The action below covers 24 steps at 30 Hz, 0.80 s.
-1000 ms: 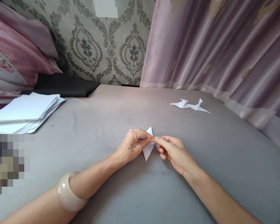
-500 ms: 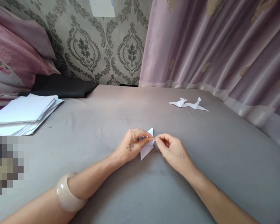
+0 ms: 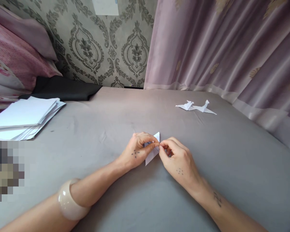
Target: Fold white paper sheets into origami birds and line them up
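Observation:
A small white folded paper [image 3: 151, 157] is between my hands, over the middle of the grey-covered surface [image 3: 106, 193]. My left hand [image 3: 142, 149] pinches it from the left, thumb and forefinger meeting near its right edge and hiding its centre. Its pointed upper and lower corners stick out past those fingers. From the right, my right hand [image 3: 175, 154] has thumb and forefinger closed on the paper's right tip, fingertips almost touching those of the left. The tip itself is mostly hidden. A pale bangle [image 3: 71, 201] sits on my left forearm.
Two white folded paper birds [image 3: 195, 107] stand at the back right. On the left lies a stack of white paper sheets [image 3: 26, 114], with a black cloth [image 3: 65, 89] behind it. Pink curtains [image 3: 195, 48] and a patterned wall [image 3: 106, 48] bound the far side.
My right hand has rolled at the wrist, its back turning more into view and a mark on the forearm now showing. The left hand and the paper stay almost where they were.

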Available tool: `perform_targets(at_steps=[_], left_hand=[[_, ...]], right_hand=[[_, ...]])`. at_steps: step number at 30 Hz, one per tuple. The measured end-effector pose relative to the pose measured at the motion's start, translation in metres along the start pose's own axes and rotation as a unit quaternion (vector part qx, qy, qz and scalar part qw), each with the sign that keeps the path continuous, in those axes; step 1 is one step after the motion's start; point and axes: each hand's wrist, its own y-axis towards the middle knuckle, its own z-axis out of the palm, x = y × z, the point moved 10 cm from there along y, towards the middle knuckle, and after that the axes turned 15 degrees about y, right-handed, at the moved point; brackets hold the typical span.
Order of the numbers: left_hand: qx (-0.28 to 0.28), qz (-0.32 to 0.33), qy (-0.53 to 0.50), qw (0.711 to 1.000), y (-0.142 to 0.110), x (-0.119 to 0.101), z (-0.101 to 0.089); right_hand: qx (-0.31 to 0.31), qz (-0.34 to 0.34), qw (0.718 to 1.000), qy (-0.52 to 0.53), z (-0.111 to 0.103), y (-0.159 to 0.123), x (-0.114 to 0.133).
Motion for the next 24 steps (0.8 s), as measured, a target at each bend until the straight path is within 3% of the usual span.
perform_targets(at_steps=[5, 10, 14, 18, 24], left_hand=[[0.021, -0.017, 0.058, 0.998, -0.002, -0.002, 0.001], [0.012, -0.031, 0.147, 0.989, -0.004, 0.011, 0.001], [0.022, -0.03, 0.189, 0.981, -0.003, 0.019, 0.005], [-0.006, -0.059, 0.212, 0.975, -0.003, 0.025, 0.0], [-0.023, -0.146, 0.163, 0.976, -0.009, 0.035, -0.005]], right_hand=[[0.013, -0.017, 1.0, -0.022, 0.001, 0.003, 0.003], [0.013, -0.041, 0.999, -0.032, -0.003, 0.008, -0.001], [-0.015, -0.06, 0.998, -0.005, -0.011, 0.011, -0.004], [-0.05, -0.041, 0.998, 0.014, -0.018, 0.009, -0.005], [0.088, -0.024, 0.996, 0.0, 0.018, -0.002, -0.001]])
